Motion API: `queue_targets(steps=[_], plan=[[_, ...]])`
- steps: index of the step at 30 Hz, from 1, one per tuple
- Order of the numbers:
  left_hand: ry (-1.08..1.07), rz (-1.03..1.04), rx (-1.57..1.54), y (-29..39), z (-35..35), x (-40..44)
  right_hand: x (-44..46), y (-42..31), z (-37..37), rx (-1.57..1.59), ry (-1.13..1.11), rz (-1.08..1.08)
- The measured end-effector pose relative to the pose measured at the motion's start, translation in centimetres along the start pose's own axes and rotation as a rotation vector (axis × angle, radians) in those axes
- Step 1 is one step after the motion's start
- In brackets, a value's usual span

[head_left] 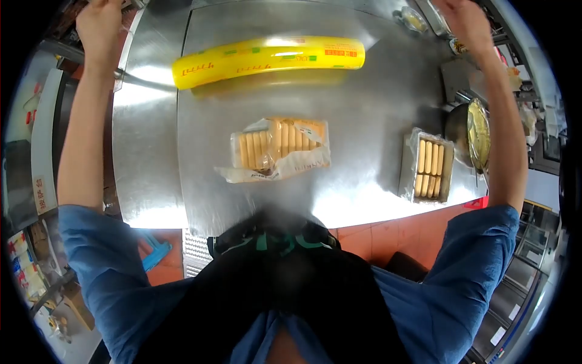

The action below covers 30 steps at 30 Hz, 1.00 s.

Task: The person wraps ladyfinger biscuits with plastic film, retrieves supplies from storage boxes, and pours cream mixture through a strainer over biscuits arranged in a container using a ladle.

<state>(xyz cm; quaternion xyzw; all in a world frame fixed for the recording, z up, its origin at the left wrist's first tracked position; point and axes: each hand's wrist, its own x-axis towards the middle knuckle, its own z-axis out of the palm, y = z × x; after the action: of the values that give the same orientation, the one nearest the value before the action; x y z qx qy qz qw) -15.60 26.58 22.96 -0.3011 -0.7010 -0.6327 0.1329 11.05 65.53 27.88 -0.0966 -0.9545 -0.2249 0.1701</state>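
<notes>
Both arms are raised and spread wide. My left hand (100, 21) is at the top left edge, partly cut off, its fingers hard to make out. At the top right edge my right hand (465, 21) looks curled, with its fingertips out of frame. A long yellow printed roll (270, 60) lies across the steel table (364, 139), touched by neither hand. Nearer to me is an opened clear package of finger-shaped biscuits (282, 148). To the right, a rectangular container (448, 176) holds more of these biscuits in two rows.
A round bowl (458, 133) with a yellowish covered top stands by my right forearm. A small wrapped bowl (413, 20) sits at the back right. Shelves and equipment line both sides, and a blue object (157, 250) is on the red floor.
</notes>
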Motion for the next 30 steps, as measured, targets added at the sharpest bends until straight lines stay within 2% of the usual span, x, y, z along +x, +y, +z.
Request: queue_targets(steps=[1, 2, 3, 6, 7, 8, 11, 14, 16, 18, 19, 20, 21, 22, 23, 24, 25, 26, 27, 28, 29, 30], plan=[[0.001, -0.025, 0.010, 3.2, 0.8, -1.2, 0.1, -1.1, -1.8, 0.051, 0.032, 0.068], [0.002, -0.047, 0.021, 5.4, 1.7, -2.2, -0.1, -1.0, -1.7, 0.021, 0.036, 0.033], [0.101, -0.080, 0.065, 6.3, 2.5, -2.7, -0.1, -0.4, -1.3, -0.011, 0.046, 0.000], [0.163, -0.016, 0.233, 5.1, 1.7, -0.7, 0.3, 2.7, -1.7, -0.095, 0.084, 0.016], [0.151, 0.087, 0.118, 3.6, 1.1, 1.4, 0.1, 0.6, -4.9, 0.137, -0.018, 0.231], [0.111, 0.058, -0.077, 4.0, 1.1, 1.8, -0.6, 0.2, -5.4, 0.121, 0.015, 0.203], [0.050, 0.032, -0.018, 5.9, 0.4, 0.9, -1.8, 0.8, -5.5, 0.003, 0.067, 0.078], [-0.033, -0.023, 0.111, 6.8, -1.8, -1.1, -5.1, 2.5, -4.9, 0.084, -0.140, 0.106], [-0.087, -0.029, 0.162, 4.8, -5.8, -2.3, -9.2, 0.2, -6.4, 0.239, -0.103, 0.165], [-0.305, -0.184, 0.242, 6.5, -8.3, -6.4, -13.9, -2.7, -8.7, 0.419, -0.233, 0.279], [-0.521, -0.118, 0.581, 3.9, -12.6, -7.4, -16.4, -4.2, -9.8, 0.520, -0.452, 0.431], [-0.826, -0.149, 0.384, 5.9, -12.9, -10.5, -20.3, -5.0, -9.0, 0.758, -0.444, 0.387], [-1.123, -0.241, 0.171, 7.9, -13.2, -13.6, -24.6, -5.4, -7.5, 1.233, -0.531, 0.420], [-1.281, -0.446, 0.180, 9.1, -12.6, -16.3, -26.1, -8.0, -7.7, 1.220, -0.716, 0.337], [-1.442, -0.451, 0.121, 7.3, -12.6, -19.4, -29.6, -8.7, -5.3, 1.242, -0.842, 0.287], [-1.547, -0.392, 0.215, 5.1, -12.2, -23.0, -31.4, -10.7, -3.7, 1.014, -0.993, 0.215], [-1.561, -0.395, 0.293, 1.9, -12.2, -27.4, -32.9, -12.8, -1.5, 0.933, -1.087, 0.220], [-1.581, -0.540, 0.380, -0.9, -11.4, -30.6, -34.3, -14.6, 1.2, 0.847, -1.175, 0.222], [-1.520, -0.476, 0.390, -5.8, -10.9, -33.9, -35.7, -16.2, 4.6, 0.825, -1.137, 0.310], [-1.311, -0.383, 0.554, -8.9, -9.5, -35.6, -36.2, -17.3, 7.8, 0.800, -1.096, 0.400], [-1.084, -0.426, 0.500, -11.4, -8.0, -35.8, -35.6, -18.1, 10.0, 0.772, -1.009, 0.525], [-1.014, -0.684, 0.496, -12.9, -6.2, -34.4, -34.5, -18.6, 11.7, 0.740, -0.920, 0.644]])
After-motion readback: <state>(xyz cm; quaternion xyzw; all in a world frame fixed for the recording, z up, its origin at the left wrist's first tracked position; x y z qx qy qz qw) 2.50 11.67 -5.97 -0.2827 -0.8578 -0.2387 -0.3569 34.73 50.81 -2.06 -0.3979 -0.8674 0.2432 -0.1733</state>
